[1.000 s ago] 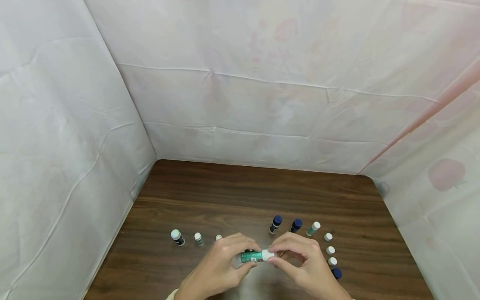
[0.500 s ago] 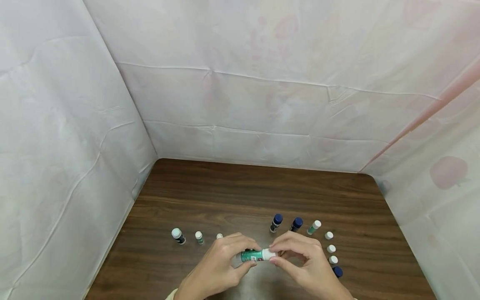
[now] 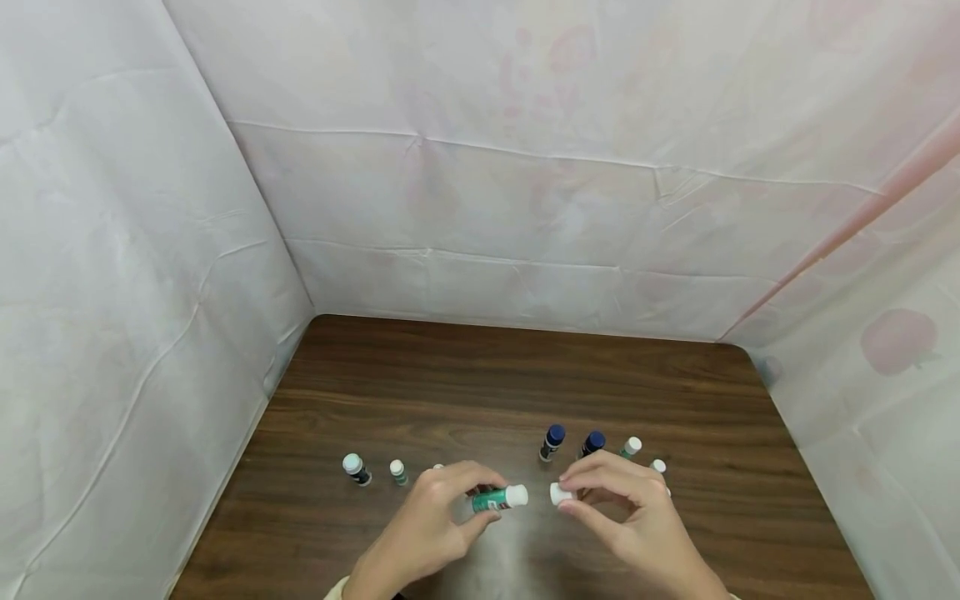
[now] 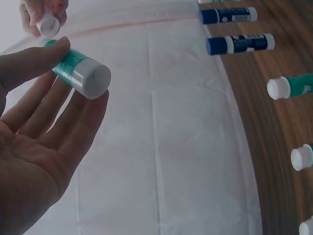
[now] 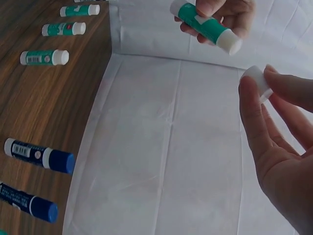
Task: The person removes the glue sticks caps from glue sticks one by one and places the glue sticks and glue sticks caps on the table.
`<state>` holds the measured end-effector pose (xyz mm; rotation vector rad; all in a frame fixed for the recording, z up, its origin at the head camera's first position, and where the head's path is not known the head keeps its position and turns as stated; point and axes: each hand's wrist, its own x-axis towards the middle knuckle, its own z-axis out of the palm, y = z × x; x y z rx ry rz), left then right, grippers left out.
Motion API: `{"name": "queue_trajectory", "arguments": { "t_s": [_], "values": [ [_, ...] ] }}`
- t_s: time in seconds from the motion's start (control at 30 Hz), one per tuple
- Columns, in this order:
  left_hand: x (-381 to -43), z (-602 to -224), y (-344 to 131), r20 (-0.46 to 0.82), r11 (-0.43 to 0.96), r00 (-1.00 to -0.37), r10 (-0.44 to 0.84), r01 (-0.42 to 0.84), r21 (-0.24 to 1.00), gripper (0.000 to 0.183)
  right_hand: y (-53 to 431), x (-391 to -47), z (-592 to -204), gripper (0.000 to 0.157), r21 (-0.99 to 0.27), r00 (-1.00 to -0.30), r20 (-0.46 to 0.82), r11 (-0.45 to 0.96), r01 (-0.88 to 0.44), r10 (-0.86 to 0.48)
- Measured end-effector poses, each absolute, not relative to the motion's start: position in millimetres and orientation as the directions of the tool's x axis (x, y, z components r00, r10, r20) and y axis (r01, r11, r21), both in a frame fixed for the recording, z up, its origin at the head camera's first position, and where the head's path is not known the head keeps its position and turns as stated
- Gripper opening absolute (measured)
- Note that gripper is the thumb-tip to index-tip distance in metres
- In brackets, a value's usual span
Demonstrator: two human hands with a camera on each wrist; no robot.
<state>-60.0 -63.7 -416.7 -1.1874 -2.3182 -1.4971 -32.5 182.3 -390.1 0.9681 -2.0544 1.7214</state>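
Observation:
In the head view my left hand [image 3: 435,517] holds a green glue stick [image 3: 495,500] between thumb and fingers, its white end pointing right. My right hand [image 3: 630,512] pinches a white cap [image 3: 559,493] between thumb and fingertips. A short gap separates the cap from the glue stick, and both are held above the table. The right wrist view shows the cap [image 5: 256,81] near the white end of the glue stick [image 5: 208,25]. In the left wrist view the green glue stick [image 4: 73,68] lies across my fingers under the thumb.
Behind my right hand stand two blue-capped glue sticks [image 3: 552,442] and a green glue stick [image 3: 632,447]; a white cap [image 3: 657,466] shows beside them. At left stand a dark glue stick [image 3: 356,469] and a small green one [image 3: 398,472]. White cloth [image 3: 480,217] surrounds the brown table [image 3: 450,367].
The white cap has come off the green glue stick. My right hand has moved right and slightly up with it; my left hand has shifted slightly left, turning the stick's white end upward.

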Motion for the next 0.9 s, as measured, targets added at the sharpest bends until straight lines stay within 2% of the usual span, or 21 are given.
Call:
{"name": "queue_trajectory", "arguments": {
  "t_s": [0.23,0.47,0.67,0.9],
  "values": [
    [-68.9,-427.3,-74.8,0.505,0.228,-0.743,0.439,0.635,0.738,0.043,190.3,-31.7,-395.6,0.044,-0.763,-0.758,0.582,0.125,-0.634,-0.294],
    [-79.9,-440.4,-89.1,0.499,0.299,-0.801,0.331,0.591,0.749,0.047,200.6,-29.7,-407.9,0.038,-0.775,-0.805,0.525,0.235,-0.586,-0.277],
    [-82.4,-448.8,-98.2,0.415,0.39,-0.879,0.234,0.476,0.788,0.049,208.6,-29.0,-415.5,0.027,-0.808,-0.873,0.417,0.336,-0.483,-0.254],
    [-80.1,-458.8,-106.6,0.314,0.399,-0.939,0.143,0.345,0.85,0.044,220.6,-29.9,-427.8,0.022,-0.795,-0.916,0.365,0.457,-0.399,-0.166]
  ]
}}
